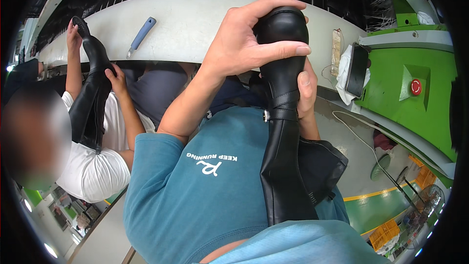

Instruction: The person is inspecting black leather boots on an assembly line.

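Observation:
A tall black boot [283,166] stretches from my chest out over the edge of the white table, toe end farthest away. Around its ankle runs a strap with a small metal buckle. My left hand [244,44] wraps over the toe, thumb laid across the instep and fingers over the tip. On the boot's right side, my right hand [306,88] grips from beneath, its thumb showing and most fingers hidden behind the boot. Part of the shaft lies folded out to the right.
A blue-handled knife [141,36] lies on the white table [190,14]. At left, a co-worker in white holds another black boot [93,73]. To the right are a green machine [395,78] with a red button, a phone [357,71] on white cloth, and a fan [424,203].

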### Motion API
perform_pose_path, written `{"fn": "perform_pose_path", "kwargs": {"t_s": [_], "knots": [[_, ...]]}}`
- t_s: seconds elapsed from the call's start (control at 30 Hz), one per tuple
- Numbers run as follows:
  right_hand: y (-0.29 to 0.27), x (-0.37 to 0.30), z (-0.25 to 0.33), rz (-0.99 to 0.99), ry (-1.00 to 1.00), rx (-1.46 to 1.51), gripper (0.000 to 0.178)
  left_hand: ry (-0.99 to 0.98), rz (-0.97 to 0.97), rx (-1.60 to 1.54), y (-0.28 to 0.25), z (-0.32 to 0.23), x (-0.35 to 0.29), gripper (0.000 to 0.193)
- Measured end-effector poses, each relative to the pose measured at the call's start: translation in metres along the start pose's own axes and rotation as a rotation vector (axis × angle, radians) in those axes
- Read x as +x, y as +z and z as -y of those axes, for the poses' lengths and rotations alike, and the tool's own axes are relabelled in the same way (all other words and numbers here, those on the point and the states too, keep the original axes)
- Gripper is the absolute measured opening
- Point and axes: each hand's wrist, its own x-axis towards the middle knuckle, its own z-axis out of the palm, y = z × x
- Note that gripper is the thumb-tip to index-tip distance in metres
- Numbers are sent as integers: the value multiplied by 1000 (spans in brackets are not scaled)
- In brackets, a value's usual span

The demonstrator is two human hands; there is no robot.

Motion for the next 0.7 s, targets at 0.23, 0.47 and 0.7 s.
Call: {"fn": "perform_pose_path", "kwargs": {"t_s": [0.23,0.47,0.7], "knots": [[3,-2,-3,-46,-44,90,85,104,-15,-2,0,8,-7,49],[-13,-17,-12,-10,-102,-257,80,135,-38,-45,-3,13,-14,49],[-25,-47,-70,-207,-238,-432,39,59,-140,-208,-8,4,-17,50]]}}
